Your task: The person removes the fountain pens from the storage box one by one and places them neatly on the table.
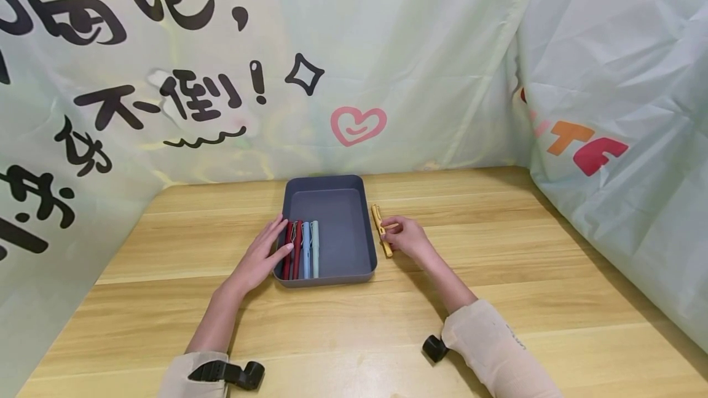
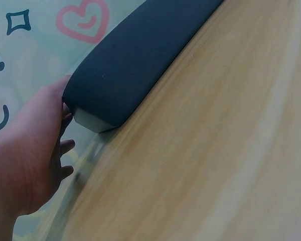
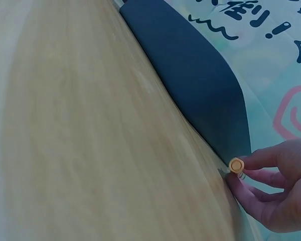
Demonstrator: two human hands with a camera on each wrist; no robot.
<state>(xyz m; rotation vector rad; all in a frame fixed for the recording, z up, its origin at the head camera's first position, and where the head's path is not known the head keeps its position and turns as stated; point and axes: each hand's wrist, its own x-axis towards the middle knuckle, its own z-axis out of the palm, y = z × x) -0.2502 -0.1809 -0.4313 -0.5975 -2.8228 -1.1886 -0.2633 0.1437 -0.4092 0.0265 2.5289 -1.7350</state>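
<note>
R hand [image 1: 406, 237] pinches 1 yellow pen [image 1: 378, 215]. L hand [image 1: 255, 264], thumb/fingers apart, touches 1 tray [image 1: 345, 232] w/ 2 red pens [image 1: 297, 257], 1 blue pen [image 1: 306, 257], 1 green pen [image 1: 315, 253].

Left-hand fingers [image 2: 66, 146] at a dark tray [image 2: 125, 65] on a wooden table [image 2: 200, 140]

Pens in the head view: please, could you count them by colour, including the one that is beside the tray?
Dark red pens: 2
Light blue pen: 1
Pale green pen: 1
Yellow pen: 1
Total: 5 pens
</note>
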